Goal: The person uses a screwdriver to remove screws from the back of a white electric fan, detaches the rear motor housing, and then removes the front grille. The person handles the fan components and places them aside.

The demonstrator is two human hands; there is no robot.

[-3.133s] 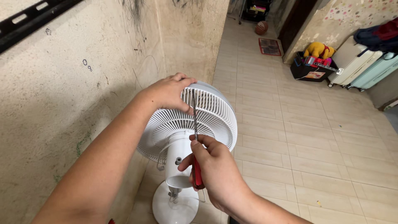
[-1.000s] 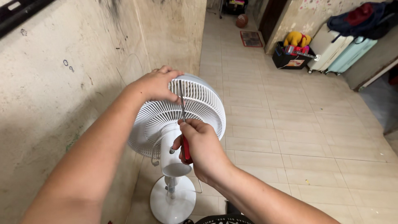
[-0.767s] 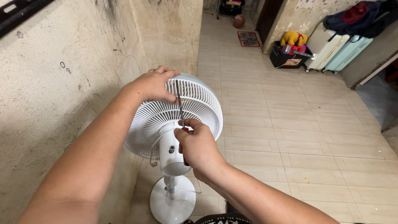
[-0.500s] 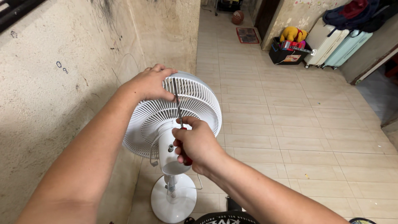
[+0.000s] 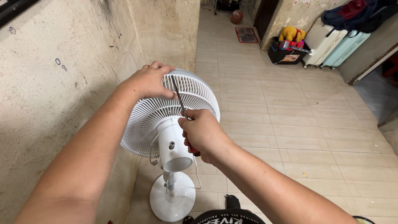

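A white pedestal fan [image 5: 166, 120] stands on a round base by the wall, seen from behind with its motor housing toward me. My left hand [image 5: 150, 81] grips the top rim of the fan's rear grille. My right hand [image 5: 203, 132] is closed on a screwdriver [image 5: 180, 99] with a red handle. Its metal shaft points up to the top of the grille, close to my left fingers.
A stained concrete wall [image 5: 54, 83] runs along the left. The tiled floor [image 5: 290, 124] stretches right and back. A black bin with toys [image 5: 286, 49], suitcases [image 5: 331, 41] and a ball [image 5: 237, 16] stand at the far side. A dark object [image 5: 226, 215] lies at the bottom edge.
The view shifted slightly and my right hand moved a little on the screwdriver; both hands stay at the fan's grille, the shaft still at the top rim.
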